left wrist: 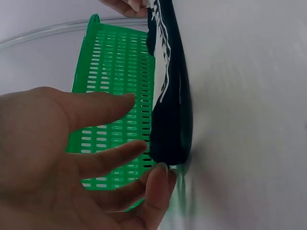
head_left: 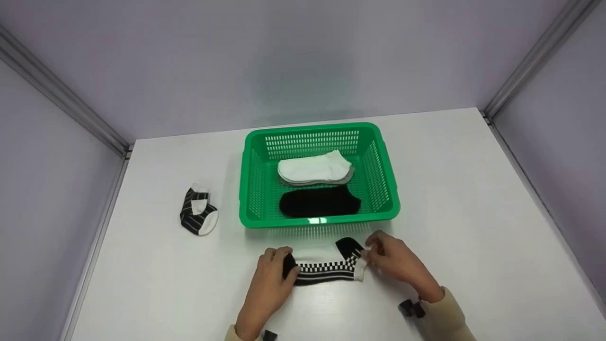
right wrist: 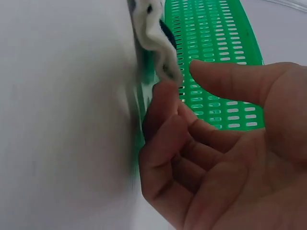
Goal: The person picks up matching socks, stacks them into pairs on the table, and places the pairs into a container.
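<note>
A low-cut sock (head_left: 326,272), white with black checks and stripes, a black toe and a black heel, lies flat on the table. My left hand (head_left: 271,279) is at its toe end; in the left wrist view the fingertips (left wrist: 160,179) touch the black toe (left wrist: 168,134), while the thumb stands apart. At the white cuff (head_left: 360,269) is my right hand (head_left: 395,258). Its fingers bend loosely against the cuff in the right wrist view, with the thumb (right wrist: 225,81) away from the cloth. Whether a second sock lies beneath cannot be told.
Just beyond the sock stands a green plastic basket (head_left: 319,223). Inside are white socks (head_left: 312,168) over a grey one, and a black sock (head_left: 319,202) nearer the front. Another black-and-white striped sock (head_left: 194,218) lies folded over at the left. Walls enclose the table's back and sides.
</note>
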A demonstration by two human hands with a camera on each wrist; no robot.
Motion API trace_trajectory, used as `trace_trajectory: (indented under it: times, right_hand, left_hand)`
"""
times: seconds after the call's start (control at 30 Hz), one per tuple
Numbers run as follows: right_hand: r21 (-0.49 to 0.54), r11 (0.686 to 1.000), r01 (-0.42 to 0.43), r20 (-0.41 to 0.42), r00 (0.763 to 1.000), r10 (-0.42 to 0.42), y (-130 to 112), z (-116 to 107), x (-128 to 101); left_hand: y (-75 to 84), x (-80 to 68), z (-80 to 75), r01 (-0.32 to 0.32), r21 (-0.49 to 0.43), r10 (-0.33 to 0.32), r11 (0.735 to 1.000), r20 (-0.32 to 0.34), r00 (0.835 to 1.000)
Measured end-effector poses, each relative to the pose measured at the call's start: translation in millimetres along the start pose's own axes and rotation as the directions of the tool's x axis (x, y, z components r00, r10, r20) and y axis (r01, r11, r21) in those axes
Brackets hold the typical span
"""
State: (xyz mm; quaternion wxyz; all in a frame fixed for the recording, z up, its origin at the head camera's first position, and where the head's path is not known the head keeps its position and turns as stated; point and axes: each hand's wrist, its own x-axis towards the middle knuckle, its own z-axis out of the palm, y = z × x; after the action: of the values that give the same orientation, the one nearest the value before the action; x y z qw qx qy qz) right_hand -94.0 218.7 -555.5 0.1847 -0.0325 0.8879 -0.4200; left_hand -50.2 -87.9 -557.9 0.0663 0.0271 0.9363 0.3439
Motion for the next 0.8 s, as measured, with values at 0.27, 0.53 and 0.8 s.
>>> trace_trajectory:
  times: [0.27,0.53,0.8]
  right_hand:
    - [-0.239,0.966,0.097,-0.118,0.985,-0.128,-18.9,15.7,-13.5]
    - [-0.374,0.895,0.244,0.08,0.97,-0.231,-24.3,22.7,-17.6]
    - [-0.385,0.903,0.192,0.053,0.981,-0.186,-28.5,39.1,-17.0]
  left_hand:
    - [-7.3,-2.6,-8.2,-0.243,0.145,0.24,0.959,0.036,0.97]
    - [-9.9,2.0,-4.0,-0.246,0.165,0.224,0.955,0.141,0.964]
    - [-11.0,0.0,4.1,-0.266,0.311,0.272,0.913,0.023,0.962]
